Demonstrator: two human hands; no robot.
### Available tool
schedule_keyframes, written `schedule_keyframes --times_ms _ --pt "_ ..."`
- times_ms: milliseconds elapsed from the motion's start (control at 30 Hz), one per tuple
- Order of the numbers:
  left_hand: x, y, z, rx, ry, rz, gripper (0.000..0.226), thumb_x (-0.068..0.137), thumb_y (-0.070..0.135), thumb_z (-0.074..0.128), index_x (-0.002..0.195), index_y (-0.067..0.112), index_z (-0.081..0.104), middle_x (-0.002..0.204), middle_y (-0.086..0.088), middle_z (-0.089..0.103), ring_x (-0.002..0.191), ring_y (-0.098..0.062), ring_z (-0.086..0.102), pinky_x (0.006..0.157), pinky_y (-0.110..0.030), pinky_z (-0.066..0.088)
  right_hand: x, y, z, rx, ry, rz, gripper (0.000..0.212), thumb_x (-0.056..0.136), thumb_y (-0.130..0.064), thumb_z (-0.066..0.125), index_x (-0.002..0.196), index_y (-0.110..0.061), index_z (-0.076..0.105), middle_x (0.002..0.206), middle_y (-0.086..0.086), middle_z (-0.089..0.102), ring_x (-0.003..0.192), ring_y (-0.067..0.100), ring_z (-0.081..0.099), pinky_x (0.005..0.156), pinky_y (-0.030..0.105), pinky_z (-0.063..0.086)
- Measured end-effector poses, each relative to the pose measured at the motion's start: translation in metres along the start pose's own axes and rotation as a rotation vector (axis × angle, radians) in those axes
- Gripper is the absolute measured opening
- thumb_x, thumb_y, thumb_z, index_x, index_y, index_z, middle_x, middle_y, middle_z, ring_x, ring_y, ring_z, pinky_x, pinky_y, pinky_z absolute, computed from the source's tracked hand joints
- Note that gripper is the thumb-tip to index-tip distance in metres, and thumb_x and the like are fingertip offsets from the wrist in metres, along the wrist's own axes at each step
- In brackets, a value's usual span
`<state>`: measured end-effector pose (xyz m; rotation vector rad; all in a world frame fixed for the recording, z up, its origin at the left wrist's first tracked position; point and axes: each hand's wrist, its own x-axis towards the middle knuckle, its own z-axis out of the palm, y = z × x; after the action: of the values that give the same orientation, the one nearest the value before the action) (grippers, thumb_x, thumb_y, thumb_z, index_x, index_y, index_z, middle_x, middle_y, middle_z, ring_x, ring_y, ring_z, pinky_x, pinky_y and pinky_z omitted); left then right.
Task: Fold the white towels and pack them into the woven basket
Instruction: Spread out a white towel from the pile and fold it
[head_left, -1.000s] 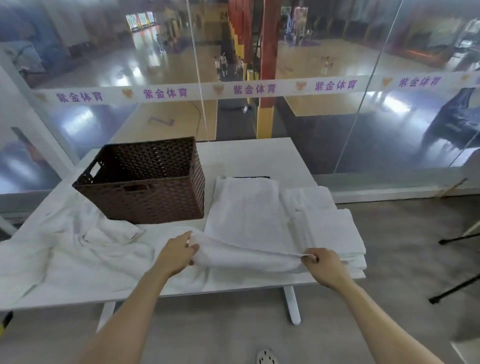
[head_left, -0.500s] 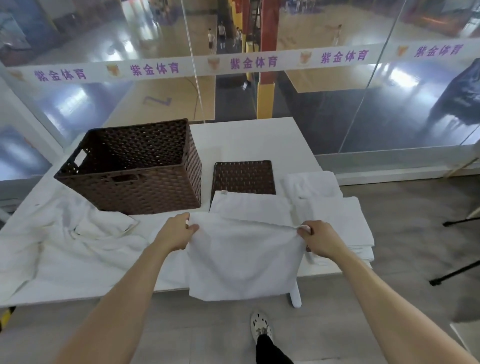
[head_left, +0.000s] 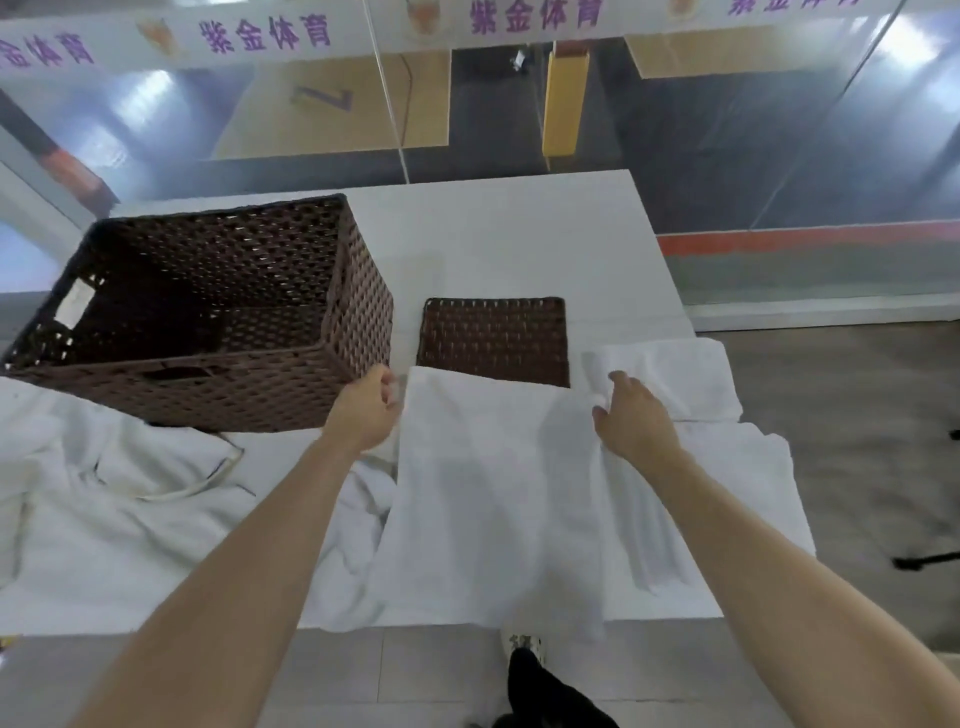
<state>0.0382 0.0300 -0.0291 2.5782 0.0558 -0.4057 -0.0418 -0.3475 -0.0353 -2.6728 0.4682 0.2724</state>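
Towel (head_left: 493, 493): centre of the frame, spread flat-ish, top edge lying over the near edge of a small woven piece (head_left: 493, 335), bottom edge hanging off the table's near side.

Left hand (head_left: 363, 410) has fingers curled on the towel's upper left corner. Right hand (head_left: 631, 415) pinches the upper right corner, fingers bent over a bunch of cloth. We judge both grips closed on the fabric. Holding both corners keeps the top edge taut and square, likely so the sheet can be laid out or doubled cleanly.

Woven basket (head_left: 208, 312): upper left of the frame, open top, looks empty inside, just beside the left hand. Nothing is packed yet.

Folded towels (head_left: 743, 483): right of centre, stacked, touching the held towel's right edge, with one more folded piece (head_left: 675, 379) behind the right hand.

Loose white cloth (head_left: 104, 493): lower left, rumpled, a cord lying across it, running under the basket's front.

Table (head_left: 519, 234): white, bare at the back.

In the way: the small woven piece sits under the folding area, and we cannot tell whether it is a lid or a shallow tray. The stack crowds the right side.

A shoe (head_left: 522, 642) shows at the bottom centre.
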Motion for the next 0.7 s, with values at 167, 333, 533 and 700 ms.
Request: schedule_keyframes --times_ms 167,333,533,700 --pt "-0.038 -0.068 0.04 0.541 -0.328 0.002 0.11 0.054 0.07 0.077 0.153 0.034 0.047 0.158 0.002 0.048 0.152 -0.026 0.036 0.126 -0.048 0.025 -0.021 -0.026 0.072 -0.145 -0.089 -0.274 0.05 0.102 -0.033 0.061 0.147 -0.012 0.052 0.146 0.007 0.056 0.139 0.029 0.048 0.108 0.047 0.049" --pt "-0.069 -0.12 0.062 0.776 -0.402 0.017 0.117 0.055 0.068 0.08 0.159 0.043 0.035 0.164 0.003 0.037 0.154 -0.026 0.029 0.126 -0.055 0.004 -0.049 -0.046 0.136 -0.207 -0.339 -0.395 0.059 0.101 -0.045 0.063 0.152 -0.019 0.052 0.158 0.004 0.049 0.148 0.027 0.041 0.114 0.045 0.045" --pt "-0.076 -0.196 0.042 0.705 -0.143 0.057 0.045 0.062 0.002 0.081 0.093 0.034 0.074 0.093 0.008 0.065 0.097 -0.026 0.059 0.084 -0.039 0.042 -0.055 -0.06 0.154 -0.219 -0.354 -0.27 0.056 0.1 -0.047 0.061 0.15 -0.022 0.056 0.161 0.001 0.044 0.147 0.026 0.041 0.111 0.043 0.05" --pt "-0.046 -0.231 0.001 0.556 0.032 0.166 0.047 0.048 -0.017 0.077 0.08 0.017 0.068 0.07 0.007 0.046 0.075 -0.033 0.054 0.066 -0.035 0.031 -0.058 -0.076 0.151 -0.226 -0.353 -0.169 0.061 0.097 -0.051 0.063 0.15 -0.023 0.055 0.155 -0.002 0.047 0.146 0.025 0.043 0.112 0.042 0.05"
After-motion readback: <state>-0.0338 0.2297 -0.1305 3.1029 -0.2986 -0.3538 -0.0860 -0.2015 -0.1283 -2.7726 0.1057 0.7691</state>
